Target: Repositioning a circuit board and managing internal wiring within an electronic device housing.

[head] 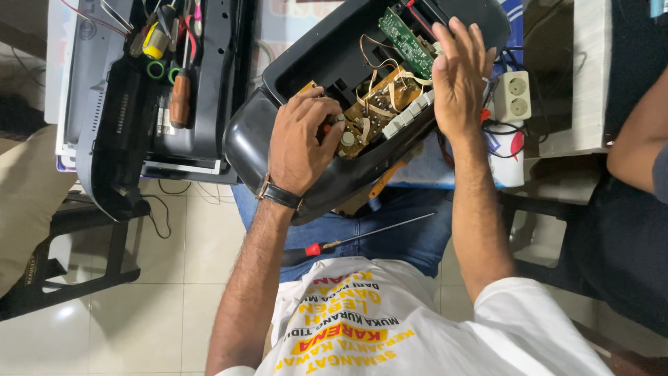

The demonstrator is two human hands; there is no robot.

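A black plastic appliance housing [254, 143] lies open on my lap. Inside it are a brown circuit board [381, 104] with pale ribbon wires and a green circuit board [406, 38]. My left hand [300, 139], with a watch on its wrist, has its fingers curled on the near end of the brown board, beside a small red part. My right hand [456, 73] is flat with the fingers spread. It rests on the housing's right rim, over the edge of the green board, and holds nothing.
A red-handled screwdriver [313, 248] with a long shaft lies across my jeans. A second opened black casing [115, 139] at the left holds several screwdrivers [180, 97]. A white power strip [513, 97] sits at the right, another person's arm [637, 136] beyond it. A black stool [69, 237] stands lower left.
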